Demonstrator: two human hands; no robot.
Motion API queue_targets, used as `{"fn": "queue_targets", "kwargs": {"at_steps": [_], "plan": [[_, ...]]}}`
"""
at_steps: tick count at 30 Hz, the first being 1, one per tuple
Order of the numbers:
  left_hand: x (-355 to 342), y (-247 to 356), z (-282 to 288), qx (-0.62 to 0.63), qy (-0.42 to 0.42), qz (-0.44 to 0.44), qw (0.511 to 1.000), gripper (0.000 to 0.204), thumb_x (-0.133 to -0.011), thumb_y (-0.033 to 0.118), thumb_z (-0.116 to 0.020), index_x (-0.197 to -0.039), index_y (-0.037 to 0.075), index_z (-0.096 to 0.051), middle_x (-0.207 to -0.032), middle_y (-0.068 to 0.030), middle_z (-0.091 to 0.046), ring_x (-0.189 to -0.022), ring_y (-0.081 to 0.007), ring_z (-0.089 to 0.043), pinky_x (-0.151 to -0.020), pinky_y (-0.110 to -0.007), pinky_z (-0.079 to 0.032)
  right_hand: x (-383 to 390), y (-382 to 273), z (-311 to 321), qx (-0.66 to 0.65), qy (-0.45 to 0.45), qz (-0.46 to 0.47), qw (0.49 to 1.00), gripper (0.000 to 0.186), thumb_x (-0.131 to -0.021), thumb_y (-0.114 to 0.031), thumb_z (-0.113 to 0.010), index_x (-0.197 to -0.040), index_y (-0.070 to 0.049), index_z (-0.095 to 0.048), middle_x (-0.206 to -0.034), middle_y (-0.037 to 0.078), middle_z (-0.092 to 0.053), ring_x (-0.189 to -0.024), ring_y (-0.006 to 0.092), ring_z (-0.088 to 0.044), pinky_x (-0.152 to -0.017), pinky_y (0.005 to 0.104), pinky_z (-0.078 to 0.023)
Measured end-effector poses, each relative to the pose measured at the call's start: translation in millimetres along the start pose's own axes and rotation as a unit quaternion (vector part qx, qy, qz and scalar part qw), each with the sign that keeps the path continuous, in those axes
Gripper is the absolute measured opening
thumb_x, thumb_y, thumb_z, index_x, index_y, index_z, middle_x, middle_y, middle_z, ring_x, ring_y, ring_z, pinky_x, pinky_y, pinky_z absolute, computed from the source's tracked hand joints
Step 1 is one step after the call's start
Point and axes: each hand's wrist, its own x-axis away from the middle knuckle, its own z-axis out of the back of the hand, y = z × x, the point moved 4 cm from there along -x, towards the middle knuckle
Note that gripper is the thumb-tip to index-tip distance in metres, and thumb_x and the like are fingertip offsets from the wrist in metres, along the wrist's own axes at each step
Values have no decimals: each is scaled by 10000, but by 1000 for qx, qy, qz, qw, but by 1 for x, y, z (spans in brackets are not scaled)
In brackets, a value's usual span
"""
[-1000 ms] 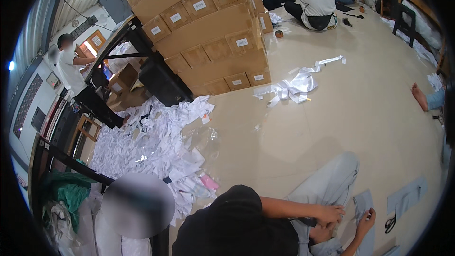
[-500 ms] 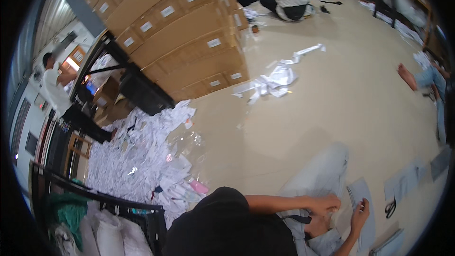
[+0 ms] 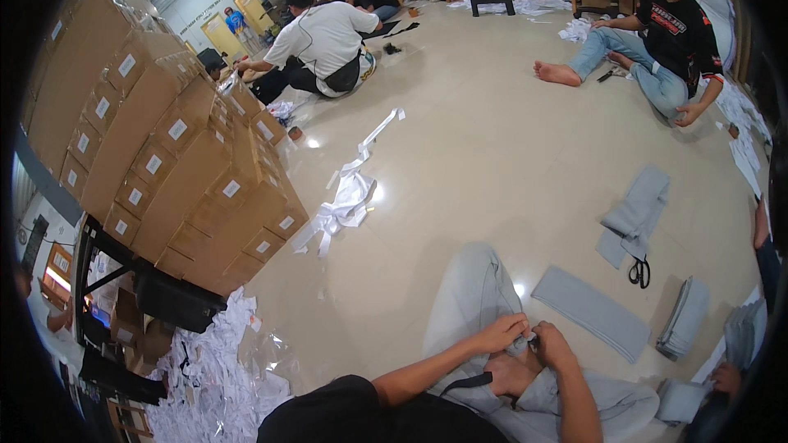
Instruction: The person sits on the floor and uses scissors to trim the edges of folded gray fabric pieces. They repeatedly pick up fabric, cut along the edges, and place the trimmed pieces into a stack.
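Note:
My left hand [image 3: 504,331] and my right hand [image 3: 554,345] come together over my lap, above my bare foot [image 3: 510,373]. Both have their fingers closed in a pinch, almost touching. A small dark bit shows by the right fingertips, too small to name. My grey trousers [image 3: 472,287] lie behind and around the hands. Just right of them, a folded grey cloth [image 3: 593,313] rests flat on the floor. Beyond it are black-handled scissors [image 3: 639,273], beside another loosely folded grey cloth [image 3: 644,205].
Stacked grey cloths [image 3: 684,318] lie at the right, close to another person's hand [image 3: 726,378]. A seated person [image 3: 669,33] is at the far right, another [image 3: 324,45] farther back. Cardboard boxes [image 3: 189,172] pile up left, near white scraps [image 3: 205,369] and a white strip [image 3: 349,197].
My view has swung to the right. My right hand has moved in from beside the grey cloth to meet my left hand over my lap.

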Motion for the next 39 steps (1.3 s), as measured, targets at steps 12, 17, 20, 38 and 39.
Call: {"fn": "queue_targets", "kwargs": {"at_steps": [12, 17, 20, 38, 39], "plan": [[-6, -8, -2, 85, 89, 15, 992, 310, -1126, 220, -488, -931, 16, -616, -847, -34, -639, -841, -124, -601, -798, -288, -492, 0, 37, 26, -54, 170, -132, 975, 79, -905, -8, -605, -976, 26, -617, -994, 291, -664, -962, 485, -647, -851, 554, -506], [-21, -1, 9, 154, 171, 68, 971, 354, -1119, 282, -539, -870, 40, -605, -828, -37, -647, -751, -87, -567, -699, -267, -473, 12, 3, 78, -84, 191, -141, 968, 115, -988, -95, -576, -984, 16, -608, -1014, 228, -676, -975, 446, -645, -849, 532, -506], [-43, 32, -3, 158, 186, 77, 967, 347, -1128, 303, -521, -927, 45, -637, -848, -17, -638, -790, -103, -595, -726, -269, -468, 16, -9, 110, -164, 207, -98, 959, 132, -997, -106, -580, -945, 13, -606, -984, 216, -665, -936, 440, -635, -828, 519, -494], [-80, 80, -70, 551, 6, 212, 807, 276, -1126, 291, -486, -1316, 121, -591, -1350, -27, -651, -1291, -195, -588, -1103, -454, -470, 38, -24, 155, -201, 431, 62, 878, 96, -949, -102, -676, -997, -20, -668, -1102, 158, -587, -1051, 375, -583, -901, 465, -490], [-80, 75, -66, 566, -6, 193, 802, 273, -1123, 277, -496, -1320, 117, -595, -1351, -28, -653, -1290, -196, -592, -1107, -444, -470, 38, -27, 155, -232, 428, 68, 871, 100, -954, -93, -669, -1024, -21, -668, -1113, 159, -578, -1037, 364, -587, -900, 453, -494]]}}
